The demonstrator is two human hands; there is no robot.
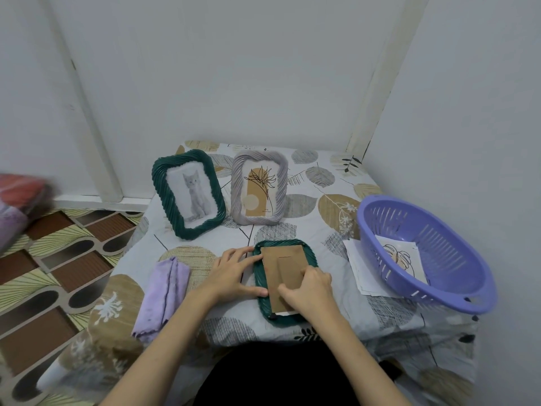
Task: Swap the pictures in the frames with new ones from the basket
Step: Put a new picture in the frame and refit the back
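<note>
table: covered by a leaf-print cloth [307,183].
face-down frame [285,281]: dark green, lying near the centre, brown backing board [282,265] facing up.
left hand [234,273]: fingers spread straight, pressing the frame's left rim.
right hand [308,290]: fingers curled onto the backing board's near end.
standing frames: green cat frame [188,194] far left, grey plant frame [259,187] beside it.
basket [456,276]: purple, right side, a leaf picture [401,254] inside.
loose papers [355,266]: just left of the basket.
cloth: folded lilac cloth [164,295], near left.

One head-worn wide-angle view looks forward and down, close above the left hand [234,273] and right hand [307,288]; beyond the hands the bench [316,230] meets a wall corner.
</note>
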